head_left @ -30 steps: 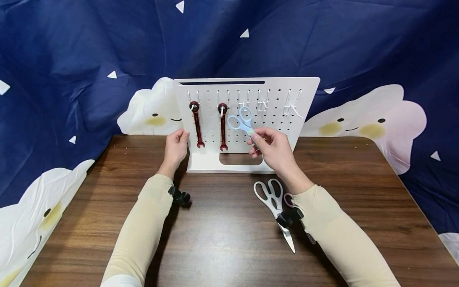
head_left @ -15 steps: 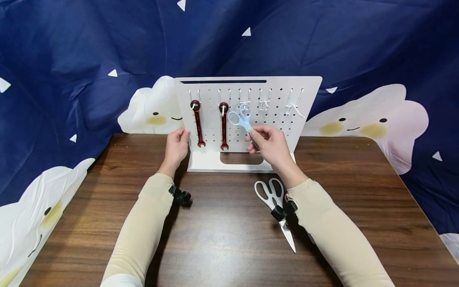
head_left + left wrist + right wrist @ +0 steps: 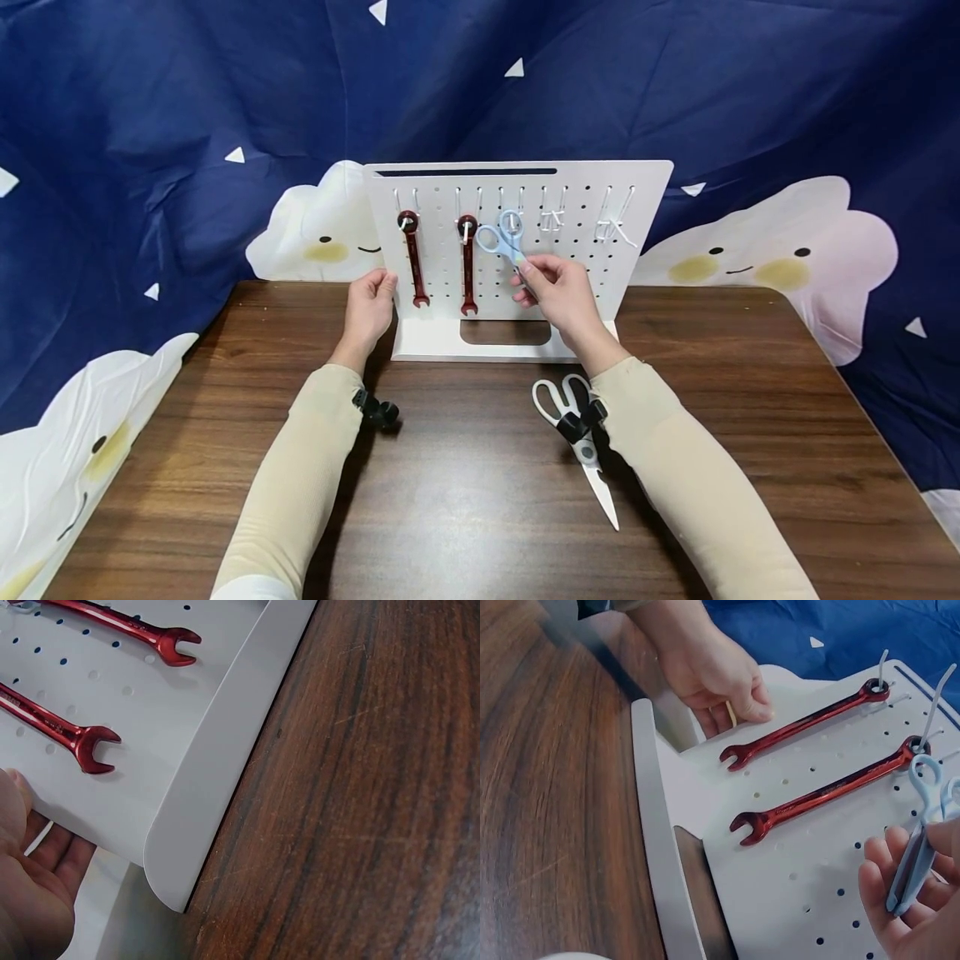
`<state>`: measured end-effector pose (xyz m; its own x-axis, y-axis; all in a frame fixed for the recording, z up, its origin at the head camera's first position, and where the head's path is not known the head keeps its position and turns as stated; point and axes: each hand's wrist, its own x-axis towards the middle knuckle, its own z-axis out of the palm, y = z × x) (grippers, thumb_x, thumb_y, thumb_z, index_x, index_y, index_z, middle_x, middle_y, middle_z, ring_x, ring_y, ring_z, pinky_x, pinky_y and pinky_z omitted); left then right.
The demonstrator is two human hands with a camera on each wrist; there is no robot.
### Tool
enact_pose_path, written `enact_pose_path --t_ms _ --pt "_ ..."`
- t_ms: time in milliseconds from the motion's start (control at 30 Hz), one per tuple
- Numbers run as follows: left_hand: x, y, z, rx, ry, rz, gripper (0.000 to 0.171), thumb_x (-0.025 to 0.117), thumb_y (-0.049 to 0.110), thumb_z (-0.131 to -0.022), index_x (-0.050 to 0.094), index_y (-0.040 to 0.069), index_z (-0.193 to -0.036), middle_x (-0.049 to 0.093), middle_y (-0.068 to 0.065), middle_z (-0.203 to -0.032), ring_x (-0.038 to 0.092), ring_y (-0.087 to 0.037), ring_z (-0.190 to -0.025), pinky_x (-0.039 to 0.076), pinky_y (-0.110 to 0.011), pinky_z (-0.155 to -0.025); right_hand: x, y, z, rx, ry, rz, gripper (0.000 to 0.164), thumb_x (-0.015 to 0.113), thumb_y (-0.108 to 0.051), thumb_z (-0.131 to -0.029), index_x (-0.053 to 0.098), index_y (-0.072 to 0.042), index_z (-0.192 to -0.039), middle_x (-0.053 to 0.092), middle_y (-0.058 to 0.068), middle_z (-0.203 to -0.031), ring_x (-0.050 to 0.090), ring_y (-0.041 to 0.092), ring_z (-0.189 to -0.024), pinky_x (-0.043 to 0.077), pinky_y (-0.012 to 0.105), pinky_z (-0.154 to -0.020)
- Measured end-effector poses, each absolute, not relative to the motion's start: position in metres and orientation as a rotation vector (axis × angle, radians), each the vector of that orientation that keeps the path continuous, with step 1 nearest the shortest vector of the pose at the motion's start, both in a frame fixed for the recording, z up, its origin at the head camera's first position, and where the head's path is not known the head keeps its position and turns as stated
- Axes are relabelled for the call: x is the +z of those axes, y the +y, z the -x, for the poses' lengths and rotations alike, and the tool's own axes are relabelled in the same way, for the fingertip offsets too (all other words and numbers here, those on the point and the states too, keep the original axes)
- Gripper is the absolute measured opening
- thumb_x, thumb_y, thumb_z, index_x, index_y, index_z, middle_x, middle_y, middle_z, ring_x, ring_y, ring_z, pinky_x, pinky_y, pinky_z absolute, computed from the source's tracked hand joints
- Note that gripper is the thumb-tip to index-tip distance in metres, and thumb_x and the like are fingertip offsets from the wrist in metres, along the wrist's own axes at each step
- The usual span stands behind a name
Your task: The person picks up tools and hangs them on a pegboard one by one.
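Note:
My left hand grips the left edge of a white pegboard, thumb on the front and fingers behind, as the left wrist view shows. Light blue scissors are pinched by their blades in my right hand, handle loops upward. A white hook shows through the right loop; whether the loop is over it, I cannot tell. Two red wrenches hang from hooks left of the scissors, the outer wrench and the inner wrench, with open ends pointing down.
White-handled kitchen scissors lie on the wooden table, partly under the right wrist camera. More hooks, a middle one and a tangled-looking one, are on the board's right. A blue curtain hangs behind.
My right hand has moved slightly up and toward the board, bringing the light blue scissors' right loop level with the hook. A pink handle on the table is now hidden. My left hand stays put.

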<state>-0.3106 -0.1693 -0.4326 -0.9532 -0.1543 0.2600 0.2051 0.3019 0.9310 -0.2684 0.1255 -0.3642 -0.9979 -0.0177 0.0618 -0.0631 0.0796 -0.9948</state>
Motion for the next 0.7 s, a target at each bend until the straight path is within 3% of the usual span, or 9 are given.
enact_pose_path --t_ms 200,400,567,700 --pt "-0.433 -0.169 0.311 -1.697 -2.264 0.055 0.031 0.057 0.014 -0.112 0.067 -0.01 -0.095 0.044 0.012 -0.062 0.041 -0.003 -0.061 0.034 -0.02 -0.058 -0.376 0.13 0.273 1.896 -2.437 -0.112 0.034 0.059 -0.019 -0.113 0.072 0.009 -0.126 0.079 0.025 -0.109 0.076 0.013 -0.084 0.065 0.031 -0.085" --pt "-0.433 -0.169 0.311 -1.692 -2.266 0.061 0.031 0.057 0.013 -0.112 0.066 -0.011 -0.094 0.043 0.011 -0.062 0.041 -0.003 -0.062 0.034 -0.02 -0.059 -0.387 0.14 0.267 1.523 -2.66 -0.108 0.035 0.058 -0.023 -0.111 0.076 0.005 -0.123 0.078 0.026 -0.114 0.078 0.039 -0.104 0.055 0.02 -0.077" --pt "-0.432 -0.169 0.311 -1.68 -2.276 0.051 0.029 0.057 0.013 -0.112 0.068 -0.011 -0.097 0.044 0.012 -0.063 0.041 -0.004 -0.063 0.035 -0.02 -0.06 -0.394 0.148 0.264 1.528 -2.688 -0.102 0.037 0.058 -0.021 -0.111 0.07 0.007 -0.133 0.077 0.027 -0.119 0.078 0.042 -0.109 0.054 0.015 -0.075" --pt "-0.431 -0.169 0.31 -1.676 -2.277 0.049 0.029 0.058 0.011 -0.112 0.067 -0.011 -0.096 0.043 0.012 -0.063 0.04 -0.004 -0.063 0.034 -0.02 -0.059 -0.397 0.153 0.262 1.569 -2.696 -0.091 0.038 0.058 -0.02 -0.111 0.067 0.007 -0.138 0.076 0.026 -0.124 0.077 0.042 -0.11 0.061 0.024 -0.082"
